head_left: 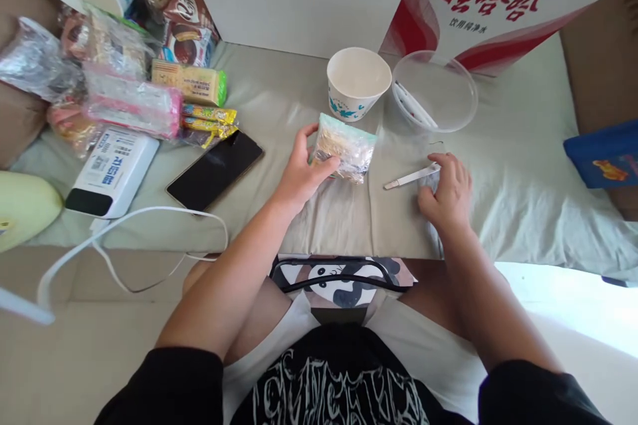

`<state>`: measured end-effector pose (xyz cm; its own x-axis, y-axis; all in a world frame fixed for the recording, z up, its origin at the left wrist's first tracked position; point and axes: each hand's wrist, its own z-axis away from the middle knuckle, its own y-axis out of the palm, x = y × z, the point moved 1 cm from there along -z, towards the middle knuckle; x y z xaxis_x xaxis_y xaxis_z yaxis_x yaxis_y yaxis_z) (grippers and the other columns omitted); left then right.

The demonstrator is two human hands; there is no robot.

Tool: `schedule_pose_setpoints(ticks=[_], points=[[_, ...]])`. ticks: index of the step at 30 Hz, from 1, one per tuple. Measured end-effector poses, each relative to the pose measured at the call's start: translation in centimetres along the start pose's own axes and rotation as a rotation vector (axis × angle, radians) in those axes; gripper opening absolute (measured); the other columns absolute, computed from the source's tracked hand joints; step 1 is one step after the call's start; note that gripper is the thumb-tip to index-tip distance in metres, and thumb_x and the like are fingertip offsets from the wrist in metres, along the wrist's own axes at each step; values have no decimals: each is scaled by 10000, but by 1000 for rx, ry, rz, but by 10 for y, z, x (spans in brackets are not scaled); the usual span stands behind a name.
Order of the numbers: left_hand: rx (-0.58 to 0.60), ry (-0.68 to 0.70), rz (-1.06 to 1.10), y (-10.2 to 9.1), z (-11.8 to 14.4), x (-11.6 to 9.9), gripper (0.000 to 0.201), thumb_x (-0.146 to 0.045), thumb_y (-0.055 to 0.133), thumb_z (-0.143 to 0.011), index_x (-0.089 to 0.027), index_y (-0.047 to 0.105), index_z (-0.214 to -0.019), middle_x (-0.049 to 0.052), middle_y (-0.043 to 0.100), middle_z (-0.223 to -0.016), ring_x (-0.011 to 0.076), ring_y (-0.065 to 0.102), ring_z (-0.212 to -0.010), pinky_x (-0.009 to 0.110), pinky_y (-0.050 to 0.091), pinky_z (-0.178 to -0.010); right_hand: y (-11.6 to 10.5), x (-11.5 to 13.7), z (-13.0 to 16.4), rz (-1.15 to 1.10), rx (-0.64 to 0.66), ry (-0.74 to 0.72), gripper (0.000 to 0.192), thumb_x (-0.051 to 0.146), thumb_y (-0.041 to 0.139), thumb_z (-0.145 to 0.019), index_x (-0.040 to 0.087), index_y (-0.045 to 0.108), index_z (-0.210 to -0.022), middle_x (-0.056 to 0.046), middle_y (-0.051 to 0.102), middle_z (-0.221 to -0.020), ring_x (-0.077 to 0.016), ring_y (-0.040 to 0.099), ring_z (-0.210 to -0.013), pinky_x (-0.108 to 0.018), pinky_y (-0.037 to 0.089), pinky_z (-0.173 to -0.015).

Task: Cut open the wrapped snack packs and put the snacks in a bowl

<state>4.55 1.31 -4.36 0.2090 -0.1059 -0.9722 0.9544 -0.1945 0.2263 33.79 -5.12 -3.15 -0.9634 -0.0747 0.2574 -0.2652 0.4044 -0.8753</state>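
Observation:
My left hand (pixel 309 169) is closed around a small clear-wrapped food packet (pixel 346 146) with a pale green top edge, thumb across its front. The contents look pale and dark, too blurred to name. The packet is held just in front of a white paper cup (pixel 356 83) with blue leaf prints. Over the cloth to the right, my right hand (pixel 448 192) has its thumb and forefinger apart. Its forefinger is at the end of a slim white craft knife (pixel 409 176). Crumpled clear plastic (pixel 429 180) shows between that thumb and forefinger.
A clear plastic bowl (pixel 456 96) holding white sticks is behind my right hand. A phone (pixel 215 171), a white power bank (pixel 112 169) with a cable, and piled snacks (pixel 119 60) lie left. White boxes (pixel 304 0) stand at the back. A blue packet (pixel 605 153) is far right.

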Motion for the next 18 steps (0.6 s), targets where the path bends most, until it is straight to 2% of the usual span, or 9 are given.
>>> schedule_pose_setpoints(ticks=[3, 6, 8, 10, 12, 15, 18], points=[[-25, 170, -211, -2, -2, 6, 798, -547, 847, -786, -366, 425, -1439, 40, 674, -1089, 210, 718, -936, 349, 613, -811, 12, -6, 5, 13, 72, 25, 421, 161, 545, -779, 232, 669, -1175, -136, 683, -1330, -400, 540, -1397, -632, 427, -1114], [-37, 291, -393, -3, -1, 11, 739, -621, 789, -828, -358, 448, -1428, 46, 651, -1087, 212, 703, -965, 361, 613, -844, 12, -3, 3, -13, 79, 40, 237, 243, 583, -861, 236, 697, -1068, -131, 709, -1254, -389, 563, -1367, -609, 427, -1104], [-47, 342, -486, -4, 0, 13, 719, -647, 765, -839, -355, 458, -1420, 52, 632, -1113, 219, 695, -1005, 377, 614, -879, 9, -5, 0, -19, 71, 69, 183, 290, 587, -883, 229, 694, -1018, -129, 734, -1132, -372, 636, -1234, -578, 455, -1051], [-47, 366, -560, -3, 1, 13, 725, -642, 763, -844, -363, 444, -1433, 57, 617, -1153, 229, 688, -1055, 396, 612, -921, 4, -6, -2, -41, 48, 117, 170, 323, 573, -898, 231, 683, -988, -103, 729, -953, -321, 687, -984, -502, 506, -920], [-41, 373, -620, -2, 2, 11, 734, -620, 763, -854, -363, 426, -1453, 66, 610, -1210, 246, 676, -1123, 413, 607, -966, -2, -3, -1, -120, 27, 140, 187, 336, 539, -934, 241, 682, -1008, -61, 685, -804, -252, 639, -742, -405, 506, -740], [-18, 408, -689, 2, 1, 10, 741, -594, 758, -864, -336, 425, -1473, 85, 597, -1339, 282, 632, -1260, 446, 568, -1072, -7, 17, 3, -315, 48, 26, 239, 343, 497, -999, 244, 701, -1074, -21, 648, -728, -183, 549, -576, -323, 431, -575], [16, 472, -731, 5, -1, 10, 731, -572, 750, -872, -321, 437, -1483, 88, 584, -1417, 292, 610, -1319, 460, 514, -1152, -5, 42, 6, -426, 80, -126, 260, 321, 497, -1027, 229, 727, -1104, -9, 646, -723, -146, 540, -557, -288, 401, -549]])
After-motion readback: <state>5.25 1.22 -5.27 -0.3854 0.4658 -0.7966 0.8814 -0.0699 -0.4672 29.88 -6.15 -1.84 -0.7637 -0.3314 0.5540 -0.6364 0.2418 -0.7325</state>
